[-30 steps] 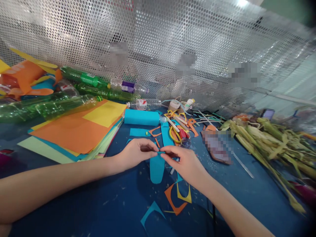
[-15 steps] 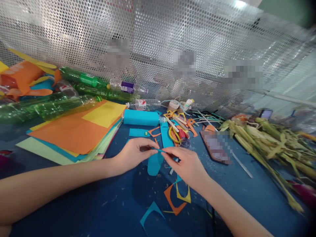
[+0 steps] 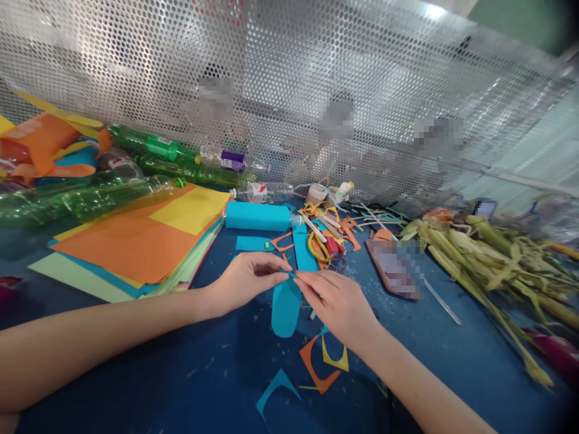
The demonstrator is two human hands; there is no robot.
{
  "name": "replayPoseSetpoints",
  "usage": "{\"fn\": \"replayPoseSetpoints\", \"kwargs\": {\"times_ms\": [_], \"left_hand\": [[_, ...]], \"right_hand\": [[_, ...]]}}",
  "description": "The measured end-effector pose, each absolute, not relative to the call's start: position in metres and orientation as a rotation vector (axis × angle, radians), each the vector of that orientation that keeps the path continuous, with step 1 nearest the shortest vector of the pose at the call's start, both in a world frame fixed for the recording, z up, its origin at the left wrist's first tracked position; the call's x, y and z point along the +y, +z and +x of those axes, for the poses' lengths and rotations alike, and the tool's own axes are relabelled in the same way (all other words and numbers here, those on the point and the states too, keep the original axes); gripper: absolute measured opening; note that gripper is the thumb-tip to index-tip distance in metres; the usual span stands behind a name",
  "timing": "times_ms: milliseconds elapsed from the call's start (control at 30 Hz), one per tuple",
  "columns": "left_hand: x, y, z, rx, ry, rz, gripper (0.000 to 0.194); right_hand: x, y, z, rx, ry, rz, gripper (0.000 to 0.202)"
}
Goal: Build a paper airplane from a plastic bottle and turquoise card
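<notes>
Between my two hands is a blue paper strip (image 3: 286, 307) with a rounded, clipped lower end, hanging down toward me. My left hand (image 3: 253, 274) pinches its upper edge between thumb and fingers. Close beside it, the fingertips of my right hand (image 3: 337, 301) pinch the same folded edge. Just beyond my hands lies a bottle wrapped in blue paper (image 3: 257, 216), on its side with its clear neck pointing right. Another blue paper strip (image 3: 305, 250) lies flat behind my fingers.
A stack of coloured paper (image 3: 122, 247) lies left, with green plastic bottles (image 3: 117, 196) behind. Yellow-handled scissors (image 3: 319, 247) sit among scraps. A phone (image 3: 393, 268) and dry corn husks (image 3: 488, 253) are right. Cut-outs (image 3: 319, 364) lie in front. A perforated metal screen (image 3: 289, 72) stands behind.
The hanging part of the blue paper strip shows longer and reaches lower toward me. My right fingertips have shifted slightly left along the folded edge, nearer my left hand.
</notes>
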State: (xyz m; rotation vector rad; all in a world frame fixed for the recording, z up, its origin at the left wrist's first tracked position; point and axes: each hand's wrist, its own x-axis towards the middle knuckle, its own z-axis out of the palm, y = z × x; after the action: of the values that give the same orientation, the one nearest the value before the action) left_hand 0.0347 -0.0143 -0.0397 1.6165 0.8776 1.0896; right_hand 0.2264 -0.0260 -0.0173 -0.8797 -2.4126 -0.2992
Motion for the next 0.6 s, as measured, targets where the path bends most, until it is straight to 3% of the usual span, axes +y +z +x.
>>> {"fn": "replayPoseSetpoints", "kwargs": {"times_ms": [600], "left_hand": [[-0.0131, -0.0410, 0.0329, 0.849, 1.046, 1.589, 0.017]], "right_hand": [[-0.0291, -0.0152, 0.2224, -2.400, -0.263, -0.911, 0.013]]}}
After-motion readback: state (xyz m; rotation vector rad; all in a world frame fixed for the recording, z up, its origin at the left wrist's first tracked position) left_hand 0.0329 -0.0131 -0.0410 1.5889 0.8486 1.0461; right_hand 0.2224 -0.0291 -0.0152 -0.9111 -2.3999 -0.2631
